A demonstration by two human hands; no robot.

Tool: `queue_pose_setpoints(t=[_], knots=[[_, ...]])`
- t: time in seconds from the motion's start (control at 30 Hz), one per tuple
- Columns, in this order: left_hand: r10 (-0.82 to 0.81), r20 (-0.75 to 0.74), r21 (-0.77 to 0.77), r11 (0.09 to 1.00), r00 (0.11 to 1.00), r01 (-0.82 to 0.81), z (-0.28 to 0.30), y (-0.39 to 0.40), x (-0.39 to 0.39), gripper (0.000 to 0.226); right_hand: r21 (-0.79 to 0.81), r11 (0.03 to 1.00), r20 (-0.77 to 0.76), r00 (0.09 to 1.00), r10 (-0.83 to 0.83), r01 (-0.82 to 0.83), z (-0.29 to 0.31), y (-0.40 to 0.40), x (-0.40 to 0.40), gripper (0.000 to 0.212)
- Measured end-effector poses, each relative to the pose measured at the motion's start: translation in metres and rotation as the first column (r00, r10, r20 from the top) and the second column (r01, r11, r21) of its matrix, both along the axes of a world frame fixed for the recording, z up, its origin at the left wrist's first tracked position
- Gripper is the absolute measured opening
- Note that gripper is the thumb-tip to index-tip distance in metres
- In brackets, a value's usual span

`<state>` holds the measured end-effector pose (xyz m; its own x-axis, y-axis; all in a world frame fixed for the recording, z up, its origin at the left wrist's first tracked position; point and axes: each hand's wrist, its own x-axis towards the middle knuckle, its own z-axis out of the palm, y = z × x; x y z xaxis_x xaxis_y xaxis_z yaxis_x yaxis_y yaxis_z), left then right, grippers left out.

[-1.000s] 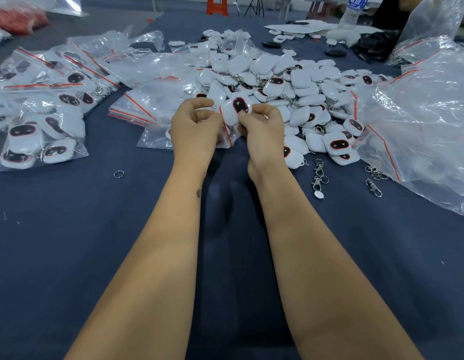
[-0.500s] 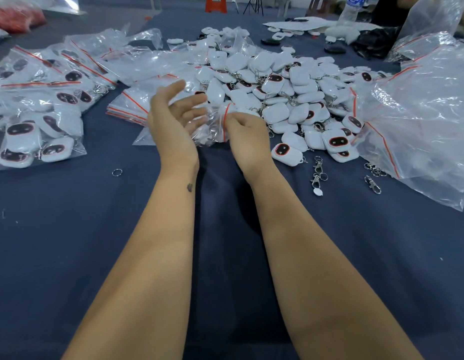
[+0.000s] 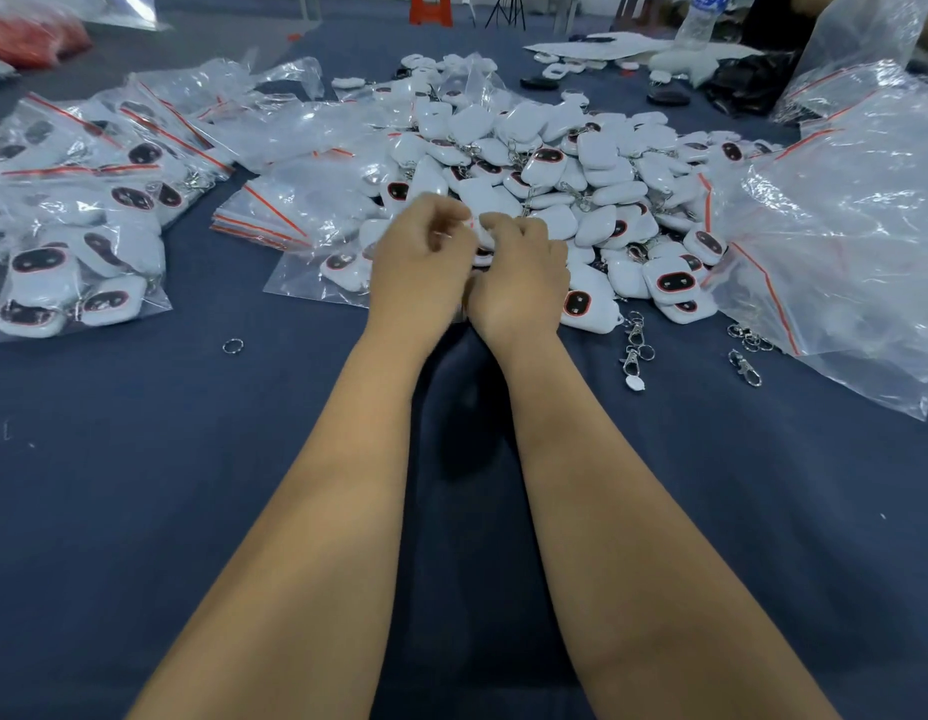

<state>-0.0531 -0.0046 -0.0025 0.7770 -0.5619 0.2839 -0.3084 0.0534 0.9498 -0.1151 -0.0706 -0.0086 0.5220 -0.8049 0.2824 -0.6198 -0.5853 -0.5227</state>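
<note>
On the blue cloth of the table, my left hand and my right hand meet at the near edge of a pile of white keychains with black, red-rimmed faces. The fingers of both hands are curled around one white keychain held between them, and a bit of red shows at its top. Motion blur hides the exact grip. A clear zip bag with one keychain inside lies flat just left of my left hand.
Filled zip bags lie at the left, with a stack of empty red-striped bags beside them. A large crumpled clear bag fills the right. A loose ring and metal clasps lie on the cloth. A water bottle stands far back.
My left hand, open with spread fingers half a second ago, has come back and curled in against my right hand. Both hands sit slightly lower and nearer than a second ago.
</note>
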Motion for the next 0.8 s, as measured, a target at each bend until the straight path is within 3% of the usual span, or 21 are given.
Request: queue_pose_setpoints(t=[0.1, 0.33, 0.4, 0.47, 0.57, 0.67, 0.8], knots=[[-0.090, 0.160, 0.240, 0.970, 0.983, 0.050, -0.007, -0.002, 0.000, 0.020, 0.013, 0.998, 0.033, 0.998, -0.061, 0.061, 0.000, -0.001, 0.001, 0.041], [0.062, 0.381, 0.358, 0.910, 0.923, -0.209, -0.013, 0.002, 0.014, 0.033, 0.145, 0.989, 0.149, 0.988, -0.050, 0.028, 0.004, 0.000, 0.000, 0.031], [0.141, 0.388, 0.357, 0.889, 0.911, -0.289, -0.014, 0.004, 0.016, 0.029, 0.266, 0.964, 0.336, 0.939, -0.071, -0.022, 0.005, 0.001, 0.002, 0.011], [0.198, 0.367, 0.346, 0.878, 0.909, -0.331, -0.014, 0.005, 0.018, 0.024, 0.390, 0.917, 0.497, 0.858, -0.132, -0.085, 0.008, 0.002, 0.002, 0.024], [0.202, 0.342, 0.326, 0.891, 0.918, -0.317, -0.013, 0.006, 0.020, 0.032, 0.492, 0.842, 0.643, 0.744, -0.180, -0.222, 0.012, 0.007, 0.002, 0.006], [0.165, 0.335, 0.335, 0.899, 0.928, -0.281, -0.012, 0.006, 0.019, 0.045, 0.537, 0.776, 0.698, 0.691, -0.189, -0.331, 0.013, 0.009, 0.003, 0.030], [0.201, 0.214, 0.258, 0.932, 0.956, -0.254, -0.010, 0.005, 0.015, 0.045, 0.562, 0.730, 0.706, 0.686, -0.179, -0.388, 0.014, 0.008, 0.004, 0.028]])
